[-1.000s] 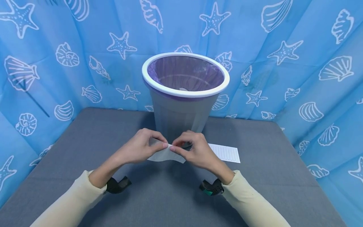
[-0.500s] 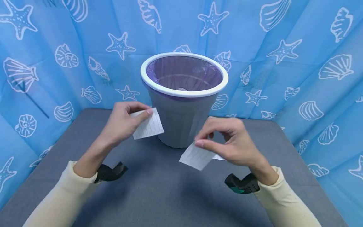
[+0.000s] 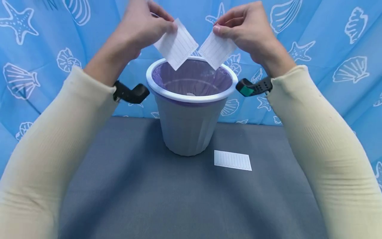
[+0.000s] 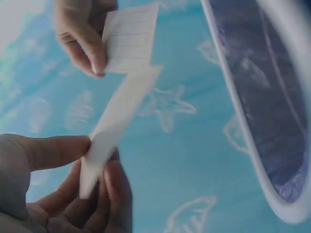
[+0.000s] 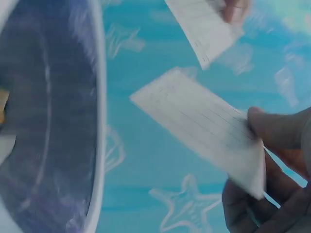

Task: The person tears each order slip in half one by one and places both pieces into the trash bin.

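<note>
Between thumb and fingers my left hand (image 3: pixel 143 25) pinches a torn piece of lined paper (image 3: pixel 178 44), which hangs at a slant. My right hand (image 3: pixel 249 30) pinches a second lined piece (image 3: pixel 217 49) the same way. Both pieces overlap the far rim of a grey trash can (image 3: pixel 188 124) in the head view, and they are held above it. Its white rim ring (image 3: pixel 192 98) clamps a purple liner bag (image 3: pixel 167 74). The left wrist view has its own paper piece (image 4: pixel 116 119) nearly edge-on, with the other piece (image 4: pixel 130 39) behind it.
A lined paper slip (image 3: pixel 232 160) lies on the grey tabletop (image 3: pixel 179 196), right of the can's base. Small scraps (image 5: pixel 6 145) show inside the can in the right wrist view. A blue seashell-print curtain (image 3: pixel 98 33) hangs behind and at the sides.
The paper, pinched by both hands together, has been torn into two pieces. Both hands have risen from the table in front of the can to above its rim, one piece in each.
</note>
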`<state>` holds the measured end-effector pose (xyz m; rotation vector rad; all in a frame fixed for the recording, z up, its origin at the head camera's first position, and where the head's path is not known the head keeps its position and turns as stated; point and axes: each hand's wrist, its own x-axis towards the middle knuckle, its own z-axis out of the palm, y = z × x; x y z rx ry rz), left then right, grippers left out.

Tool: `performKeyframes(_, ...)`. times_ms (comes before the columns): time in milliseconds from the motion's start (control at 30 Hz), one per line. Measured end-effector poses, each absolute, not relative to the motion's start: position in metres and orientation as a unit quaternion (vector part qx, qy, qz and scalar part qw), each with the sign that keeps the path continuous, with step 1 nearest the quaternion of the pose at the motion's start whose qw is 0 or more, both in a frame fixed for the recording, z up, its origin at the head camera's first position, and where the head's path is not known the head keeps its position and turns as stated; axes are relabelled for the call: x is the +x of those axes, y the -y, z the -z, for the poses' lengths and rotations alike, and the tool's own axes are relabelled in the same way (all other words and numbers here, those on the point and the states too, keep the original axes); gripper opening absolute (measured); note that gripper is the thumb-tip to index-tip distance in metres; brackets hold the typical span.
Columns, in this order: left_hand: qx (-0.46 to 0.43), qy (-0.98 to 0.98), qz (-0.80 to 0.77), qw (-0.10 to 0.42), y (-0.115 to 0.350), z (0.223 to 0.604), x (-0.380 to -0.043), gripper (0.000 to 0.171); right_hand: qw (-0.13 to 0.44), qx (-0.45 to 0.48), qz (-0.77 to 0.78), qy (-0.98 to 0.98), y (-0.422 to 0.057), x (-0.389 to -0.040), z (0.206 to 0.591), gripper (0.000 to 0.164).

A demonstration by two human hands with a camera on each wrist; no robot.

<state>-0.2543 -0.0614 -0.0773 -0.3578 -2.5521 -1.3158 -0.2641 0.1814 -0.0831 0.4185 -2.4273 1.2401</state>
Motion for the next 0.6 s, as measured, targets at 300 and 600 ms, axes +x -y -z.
performKeyframes(300,-0.078,0.886,0.458,0.015,0.043,0.075,-0.296,0.036,0.104,0.127,-0.436,0.885,-0.175,-0.291,0.096,0.036)
performKeyframes(600,-0.221,0.875,0.421,0.089,0.054,0.104,-0.215,0.036,0.211,0.176,-0.499,0.822,-0.230,-0.231,0.144,0.023)
